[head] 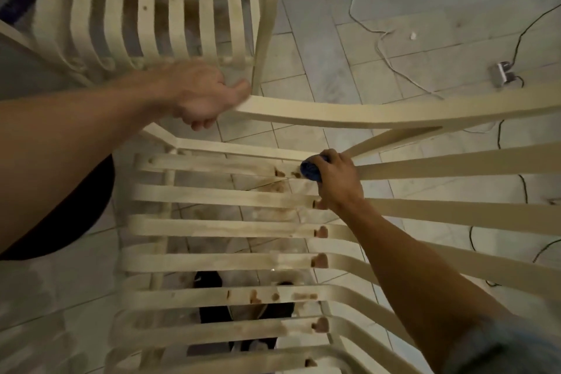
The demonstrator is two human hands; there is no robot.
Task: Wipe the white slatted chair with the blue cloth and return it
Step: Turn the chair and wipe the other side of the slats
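Note:
The white slatted chair [218, 228] fills the lower middle of the head view, seen from above, its seat slats stained with brownish marks. My left hand [202, 94] is closed around the front end of the chair's armrest [364, 114]. My right hand [337, 181] grips the bunched blue cloth [310, 171] and presses it against the far seat slat where the seat meets the backrest. Only a small part of the cloth shows past my fingers.
A second white slatted chair [158, 6] stands just beyond, at the top left. The tiled floor [334, 48] carries loose cables [385, 48] and a small power adapter [502, 73] at the right. A dark round object [76, 222] lies at the left. Dark shoes [212, 310] show under the seat.

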